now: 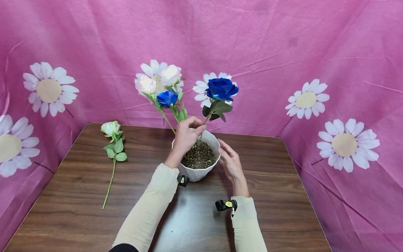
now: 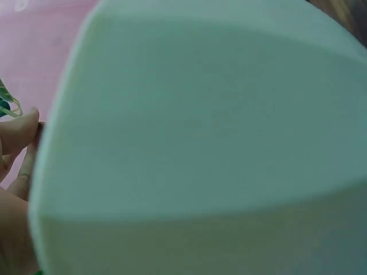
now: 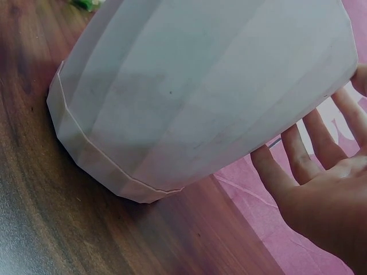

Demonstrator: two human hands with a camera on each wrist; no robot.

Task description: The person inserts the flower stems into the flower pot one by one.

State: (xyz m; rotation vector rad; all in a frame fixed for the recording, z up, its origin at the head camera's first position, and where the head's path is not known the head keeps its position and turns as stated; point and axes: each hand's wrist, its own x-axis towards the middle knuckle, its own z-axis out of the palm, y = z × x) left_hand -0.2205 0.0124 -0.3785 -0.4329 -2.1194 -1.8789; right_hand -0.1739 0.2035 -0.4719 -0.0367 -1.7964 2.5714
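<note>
My left hand [image 1: 185,136] reaches over the white pot [image 1: 196,173] and pinches the stem of a large blue rose [image 1: 221,89] between thumb and fingers. The rose stands upright, its stem running down toward the dark soil [image 1: 199,155]. My right hand [image 1: 233,164] rests its fingertips, fairly straight, against the pot's right side; the right wrist view shows the fingers [image 3: 275,172] along the faceted wall. Two white roses [image 1: 171,75] and a smaller blue rose [image 1: 167,99] rise behind the left hand, their lower stems partly hidden. In the left wrist view, the pot [image 2: 200,126] covers most of the frame.
A single white rose [image 1: 111,129] with a leafy stem lies on the left of the brown wooden table [image 1: 78,196]. Behind the table hangs a pink cloth [image 1: 258,42] printed with large daisies. Small black cameras sit on both wrists.
</note>
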